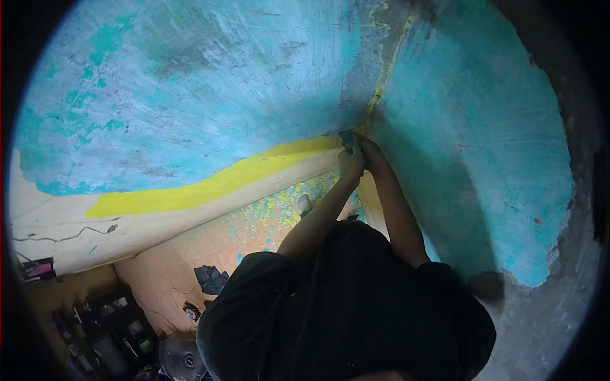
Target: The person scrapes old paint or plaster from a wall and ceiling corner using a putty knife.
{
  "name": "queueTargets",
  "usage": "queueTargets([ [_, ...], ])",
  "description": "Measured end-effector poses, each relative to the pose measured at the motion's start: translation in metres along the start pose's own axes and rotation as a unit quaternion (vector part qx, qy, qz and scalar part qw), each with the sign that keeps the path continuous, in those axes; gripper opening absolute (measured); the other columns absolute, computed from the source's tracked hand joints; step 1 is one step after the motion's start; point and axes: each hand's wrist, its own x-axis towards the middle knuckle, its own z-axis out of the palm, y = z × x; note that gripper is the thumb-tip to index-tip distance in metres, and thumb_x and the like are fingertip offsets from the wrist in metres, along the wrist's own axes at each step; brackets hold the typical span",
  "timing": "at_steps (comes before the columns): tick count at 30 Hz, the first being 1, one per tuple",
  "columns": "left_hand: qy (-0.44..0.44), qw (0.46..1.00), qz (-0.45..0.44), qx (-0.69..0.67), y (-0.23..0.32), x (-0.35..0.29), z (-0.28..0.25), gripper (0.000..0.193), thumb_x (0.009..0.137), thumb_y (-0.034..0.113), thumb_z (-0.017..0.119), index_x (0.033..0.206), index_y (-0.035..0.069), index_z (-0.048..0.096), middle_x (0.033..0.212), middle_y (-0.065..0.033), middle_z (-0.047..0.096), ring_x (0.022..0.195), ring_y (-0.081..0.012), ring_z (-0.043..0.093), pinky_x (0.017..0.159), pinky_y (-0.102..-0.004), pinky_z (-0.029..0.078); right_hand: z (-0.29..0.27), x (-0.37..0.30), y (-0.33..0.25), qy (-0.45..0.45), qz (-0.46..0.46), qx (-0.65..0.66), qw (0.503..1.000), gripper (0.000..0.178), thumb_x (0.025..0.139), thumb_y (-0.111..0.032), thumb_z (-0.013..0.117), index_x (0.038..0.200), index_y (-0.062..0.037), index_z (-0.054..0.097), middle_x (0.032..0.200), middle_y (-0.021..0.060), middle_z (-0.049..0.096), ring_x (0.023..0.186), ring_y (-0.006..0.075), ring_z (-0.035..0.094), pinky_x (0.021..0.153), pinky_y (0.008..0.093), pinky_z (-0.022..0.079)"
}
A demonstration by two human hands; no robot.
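Observation:
Both of my arms reach forward to the wall corner, where my left hand (351, 166) and my right hand (370, 154) are closed close together. Between them they grip a small dark flat piece (346, 136), its kind too small to make out. Its end rests at the yellow band (273, 159) low on the blue wall (254, 82), right by the corner. A thin yellow strip (379, 92) runs up the corner line from there. Most of my fingers are hidden behind the backs of my hands.
Yellow and blue paint flakes (279, 209) litter the tiled floor (197, 251) below. Dark sheets (211, 279) lie at the left, near a grey fan (182, 359) and a black shelf (108, 330). A cord with a plug (112, 229) shows against the pale lower wall.

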Motion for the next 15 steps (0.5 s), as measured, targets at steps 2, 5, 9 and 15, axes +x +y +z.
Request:
queueTargets([
  [2, 0.008, 0.998, 0.045, -0.035, 0.002, -0.004, 0.012, 0.047, 0.092, 0.040, 0.053, 0.070, -0.001, 0.058, 0.058, -0.0095, 0.055, 0.043, -0.0174, 0.050, 0.038, -0.0313, 0.037, -0.032, 0.007, -0.023, -0.097, 0.030, -0.006, 0.995, 0.023, 0.092, -0.024, 0.056, 0.102, -0.0041, 0.061, 0.086, 0.0070, 0.062, 0.073, 0.0171, 0.059, 0.065, 0.0320, 0.049],
  [5, 0.042, 0.999, 0.009, -0.027, -0.005, 0.013, 0.012, 0.049, 0.092, 0.043, 0.052, 0.074, -0.002, 0.059, 0.058, -0.0087, 0.055, 0.042, -0.0171, 0.050, 0.037, -0.0313, 0.037, -0.012, 0.000, -0.016, -0.112, 0.052, -0.026, 0.992, 0.022, 0.093, -0.024, 0.054, 0.102, -0.0047, 0.061, 0.085, 0.0062, 0.063, 0.071, 0.0171, 0.059, 0.063, 0.0320, 0.049],
  [9, 0.016, 1.000, 0.015, 0.023, 0.004, -0.013, 0.001, 0.045, 0.092, 0.037, 0.050, 0.074, -0.003, 0.060, 0.055, -0.0080, 0.053, 0.042, -0.0176, 0.051, 0.037, -0.0323, 0.038, 0.006, -0.016, -0.014, 0.001, -0.015, -0.049, 0.999, 0.021, 0.094, -0.023, 0.053, 0.103, -0.0048, 0.061, 0.085, 0.0057, 0.063, 0.071, 0.0174, 0.059, 0.063, 0.0329, 0.050],
  [15, -0.020, 0.999, 0.034, -0.010, -0.021, -0.003, 0.006, 0.041, 0.092, 0.035, 0.049, 0.077, -0.002, 0.058, 0.059, -0.0082, 0.055, 0.045, -0.0171, 0.053, 0.037, -0.0317, 0.038, -0.003, -0.016, -0.011, -0.004, -0.010, -0.013, 1.000, 0.023, 0.094, -0.019, 0.052, 0.112, -0.0051, 0.058, 0.092, 0.0064, 0.063, 0.075, 0.0170, 0.060, 0.068, 0.0320, 0.050],
])
